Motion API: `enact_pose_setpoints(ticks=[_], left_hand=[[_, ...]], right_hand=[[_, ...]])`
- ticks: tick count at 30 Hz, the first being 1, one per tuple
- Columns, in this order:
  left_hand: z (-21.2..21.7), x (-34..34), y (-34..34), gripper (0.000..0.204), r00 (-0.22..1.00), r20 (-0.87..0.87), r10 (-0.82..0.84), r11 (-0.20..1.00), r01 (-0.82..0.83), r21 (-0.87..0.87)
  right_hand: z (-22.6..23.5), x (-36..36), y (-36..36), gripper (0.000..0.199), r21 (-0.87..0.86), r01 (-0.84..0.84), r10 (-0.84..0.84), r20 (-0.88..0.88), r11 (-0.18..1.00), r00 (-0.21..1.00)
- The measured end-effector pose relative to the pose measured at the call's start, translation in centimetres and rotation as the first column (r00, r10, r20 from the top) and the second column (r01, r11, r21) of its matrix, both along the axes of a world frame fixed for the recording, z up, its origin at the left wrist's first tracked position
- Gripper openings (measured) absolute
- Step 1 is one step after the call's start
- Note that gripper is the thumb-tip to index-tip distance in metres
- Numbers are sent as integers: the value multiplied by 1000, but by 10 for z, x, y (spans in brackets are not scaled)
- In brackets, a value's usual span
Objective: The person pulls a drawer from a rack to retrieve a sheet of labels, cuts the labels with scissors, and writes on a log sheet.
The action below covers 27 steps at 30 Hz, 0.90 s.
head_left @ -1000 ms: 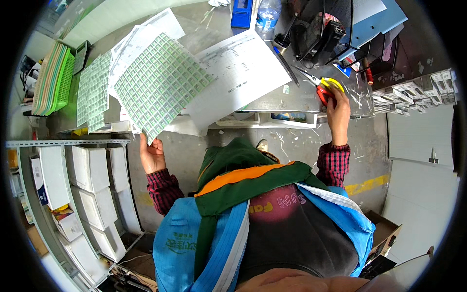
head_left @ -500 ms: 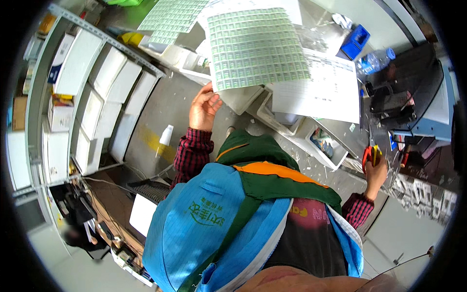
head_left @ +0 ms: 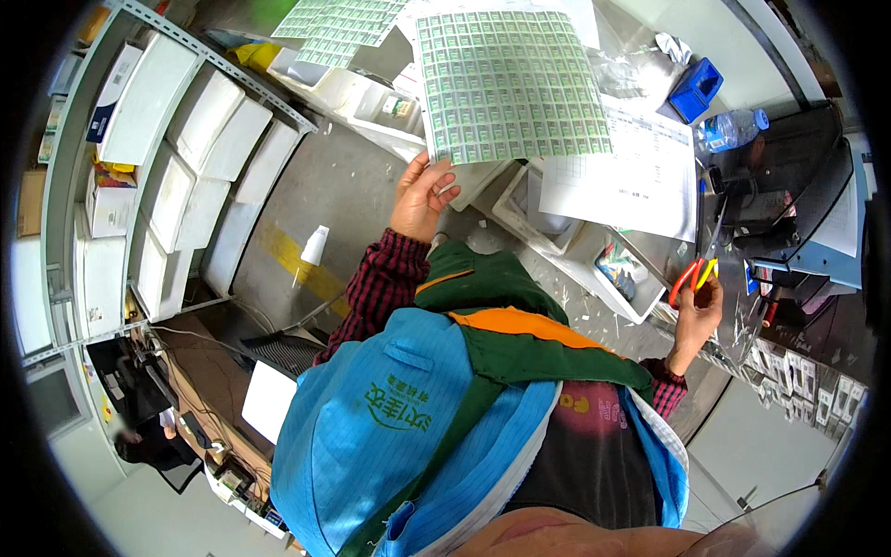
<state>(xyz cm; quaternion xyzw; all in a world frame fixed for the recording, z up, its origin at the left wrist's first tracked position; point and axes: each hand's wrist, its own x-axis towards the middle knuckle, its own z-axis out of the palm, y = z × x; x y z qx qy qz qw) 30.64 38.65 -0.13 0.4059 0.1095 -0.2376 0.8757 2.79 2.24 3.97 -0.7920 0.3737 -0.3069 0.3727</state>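
My left hand (head_left: 422, 200) pinches the near left corner of a large sheet of small green printed labels (head_left: 515, 88). The sheet spreads away from me over the workbench, its near edge sticking out past the bench. In my right hand (head_left: 696, 320) is a pair of scissors (head_left: 685, 280) with red and yellow handles. Their blades point away from me, over the right part of the bench, apart from the sheet. Whether the blades are parted is hard to see. Beside the label sheet lies a white printed paper (head_left: 622, 176), partly under it.
Another green label sheet (head_left: 339, 28) lies farther left. White bins (head_left: 608, 288) stand along the bench's near side. A blue box (head_left: 696, 90) and a plastic bottle (head_left: 733, 130) are at the far right. Shelving with white boxes (head_left: 148, 102) runs along the left; a white cup (head_left: 316, 245) is on the floor.
My right hand has come slightly left and nearer with the scissors, whose blades now show more. My left hand stays at the sheet's corner; the whole view has shifted a little.
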Motion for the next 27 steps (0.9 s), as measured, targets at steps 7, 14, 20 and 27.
enact_pose_setpoints(ticks=[7, 14, 20, 27], left_hand=[[-11, 5, -9, 27, 995, 69, -72, 997, 70, 35], [-22, 11, -3, 22, 990, 101, -99, 994, 94, 50], [-10, 7, -11, 20, 994, 82, -68, 996, 63, 66], [-11, 8, -10, 20, 992, 102, -72, 995, 64, 75]], right_hand=[[-44, 19, -15, 26, -65, 215, -172, 399, 974, 900], [-47, 34, -22, 12, -94, 331, -245, 494, 939, 834], [-37, 35, -5, 18, -148, 301, -218, 411, 942, 885], [-33, 38, -1, 18, -260, 297, -211, 312, 919, 926]])
